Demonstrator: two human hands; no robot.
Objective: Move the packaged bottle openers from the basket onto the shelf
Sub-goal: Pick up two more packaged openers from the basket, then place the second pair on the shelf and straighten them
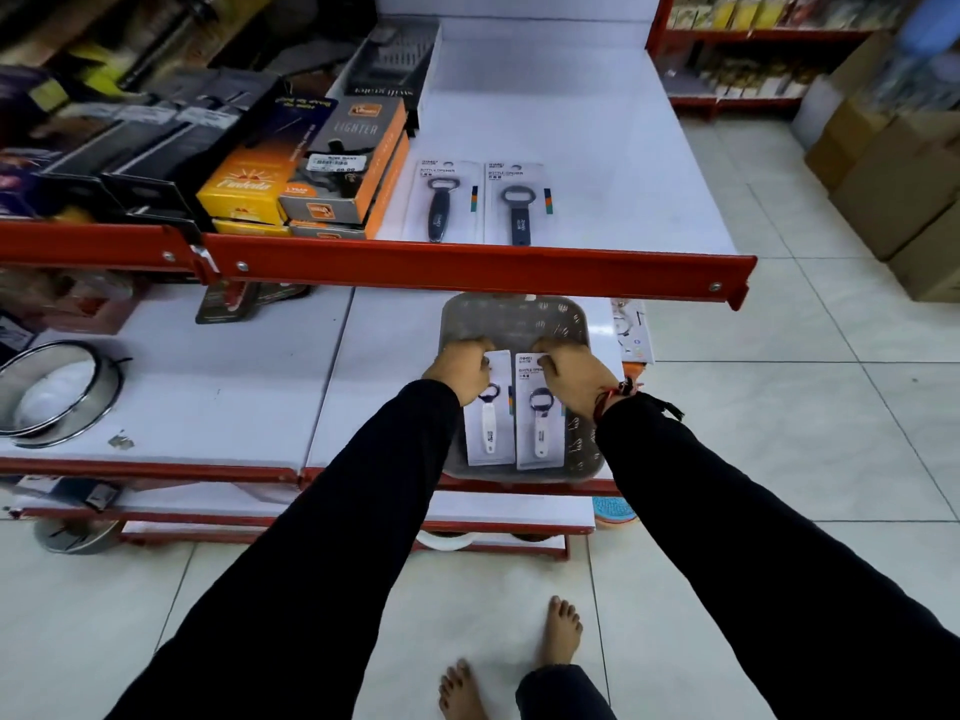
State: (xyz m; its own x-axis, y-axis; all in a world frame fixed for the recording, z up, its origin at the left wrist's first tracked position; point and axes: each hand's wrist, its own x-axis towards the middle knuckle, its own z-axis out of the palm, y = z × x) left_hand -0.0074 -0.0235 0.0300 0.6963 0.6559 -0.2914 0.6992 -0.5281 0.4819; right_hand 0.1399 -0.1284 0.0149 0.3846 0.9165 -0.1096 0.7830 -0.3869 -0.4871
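- Right now I take the grey basket (519, 314) as my landmark: it sits on the lower white shelf, partly tucked under the red front rail (467, 267) of the upper shelf (597, 148).
- Inside the basket lie two carded openers side by side, long axes running from its near rim toward its far rim, handles toward me.
- My left hand (460, 368) rests on the top end of the left packaged opener (488, 433), fingers curled down over the card; it looks like a pinch on the card edge, though the fingertips are hidden and I cannot confirm a firm hold.
- My right hand (569, 379) sits likewise on the top end of the right packaged opener (540, 433), fingers bent over it, grip equally hard to verify.
- Each hand is nearest its own pack, so I judge a two-handed lift is the step in hand.
- Beyond the basket and above the rail, two dark-handled openers (483, 200) already lie flat on the upper shelf, same orientation, with bare white surface to their right.
- The move turns on this: the target lies up and away from the basket, so the packs must clear the red rail.
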